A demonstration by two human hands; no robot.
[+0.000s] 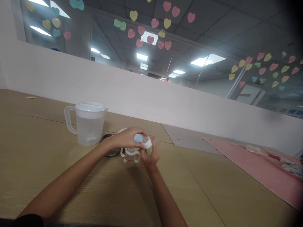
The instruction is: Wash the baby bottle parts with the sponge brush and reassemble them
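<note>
Close together at the middle of the table, both my hands are closed around a baby bottle cap (148,142) with a white ring and a clear top. My left hand (127,138) reaches over from the left, fingertips and thumb on the cap beside a pale blue piece (138,138). From the right and below, my right hand (151,157) grips the same part; a bit of green shows between its fingers. Just under my left hand stands a clear baby bottle (129,159) with two white handles and red lettering. My left hand hides its upper part.
A translucent lidded pitcher (89,126) stands left of my hands. Behind my left forearm, a round metal dish (112,153) is partly hidden. A pink cloth (255,171) with crumpled fabric (257,150) lies at right. A low white wall (132,94) bounds the table's back.
</note>
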